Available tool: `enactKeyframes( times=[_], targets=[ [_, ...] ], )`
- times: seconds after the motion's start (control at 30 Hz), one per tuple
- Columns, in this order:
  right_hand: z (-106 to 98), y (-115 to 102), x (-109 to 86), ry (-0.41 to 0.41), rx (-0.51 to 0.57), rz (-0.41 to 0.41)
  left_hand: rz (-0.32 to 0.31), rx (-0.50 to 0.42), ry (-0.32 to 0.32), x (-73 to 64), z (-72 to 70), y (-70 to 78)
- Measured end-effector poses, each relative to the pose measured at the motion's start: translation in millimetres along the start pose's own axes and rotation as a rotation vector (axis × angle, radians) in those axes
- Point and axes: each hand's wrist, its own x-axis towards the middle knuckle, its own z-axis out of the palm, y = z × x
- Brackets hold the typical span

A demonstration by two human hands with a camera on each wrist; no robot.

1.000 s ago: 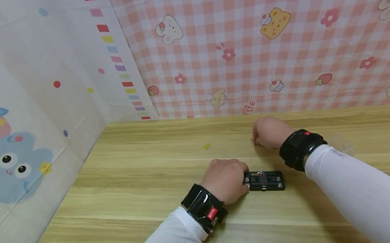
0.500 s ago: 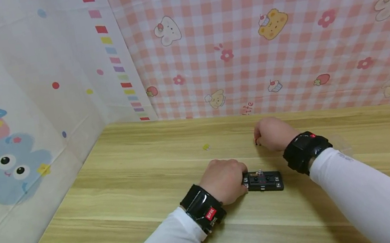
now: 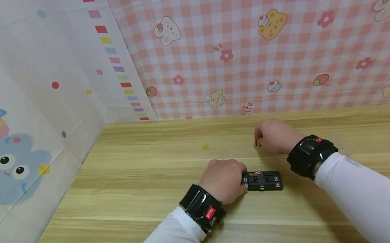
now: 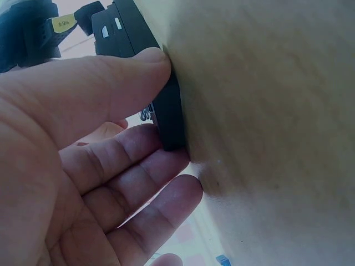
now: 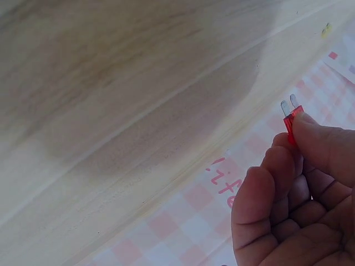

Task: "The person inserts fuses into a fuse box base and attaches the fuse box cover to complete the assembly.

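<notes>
My left hand (image 3: 223, 181) grips the left end of a black rectangular block (image 3: 270, 180) lying on the table. Metal contacts show on its top, and a small shiny part stands at its middle. In the left wrist view the thumb and fingers hold the block's edges (image 4: 171, 119). Up and to the right of it, my right hand (image 3: 278, 135) pinches a red blade fuse (image 5: 293, 119) between thumb and forefinger. Its two metal prongs point away from the fingers. A yellow blade fuse (image 3: 205, 147) lies on the table, left of the right hand.
A clear, faintly visible plastic piece (image 3: 343, 148) lies behind the right wrist. Pink checked cloth (image 3: 199, 52) hangs along the table's back edge, and a white printed cloth (image 3: 33, 101) along the left side. The wooden table (image 3: 129, 171) spreads out around the hands.
My right wrist has shifted slightly right and down, and more of the red fuse shows at the fingertips. The left hand and the block stay put.
</notes>
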Motion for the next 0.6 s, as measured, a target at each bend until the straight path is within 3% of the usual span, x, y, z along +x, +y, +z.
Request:
enactKeyframes(
  times=[0.6],
  targets=[
    [-7.1,5.2,-21.5,0.024,0.038,-0.04,-0.012,-0.021,-0.005,-0.6,-0.7,0.2]
  ],
)
